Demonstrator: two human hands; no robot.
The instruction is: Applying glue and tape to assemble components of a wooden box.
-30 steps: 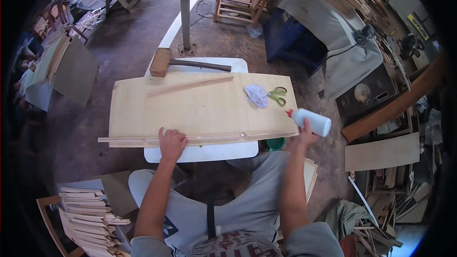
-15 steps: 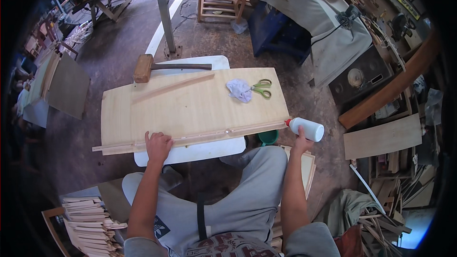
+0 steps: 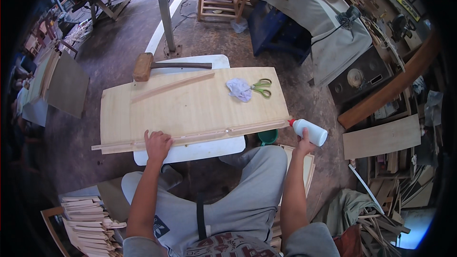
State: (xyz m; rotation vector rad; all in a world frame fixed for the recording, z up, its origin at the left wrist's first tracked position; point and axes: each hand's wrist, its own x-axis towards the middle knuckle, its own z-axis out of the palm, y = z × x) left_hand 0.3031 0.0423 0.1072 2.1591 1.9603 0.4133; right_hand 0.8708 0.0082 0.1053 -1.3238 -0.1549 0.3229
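A pale wooden panel lies across a white stool or small table in front of my knees. Along its near edge runs a thin wooden strip with a whitish line on it; its left end sticks out past the panel. My left hand grips the strip left of the middle, fingers curled over it. My right hand is closed round a white glue bottle, tilted with its red cap just off the panel's right corner. Another loose strip lies slantwise on the panel.
Green-handled scissors lie beside a crumpled pale cloth on the panel. A wooden mallet rests at the far left edge. A green bowl sits below the near right edge. Stacked wood pieces are at lower left.
The glue bottle and my right hand have moved slightly right and down, so the red cap is a little farther from the strip's end. My left hand stays on the strip.
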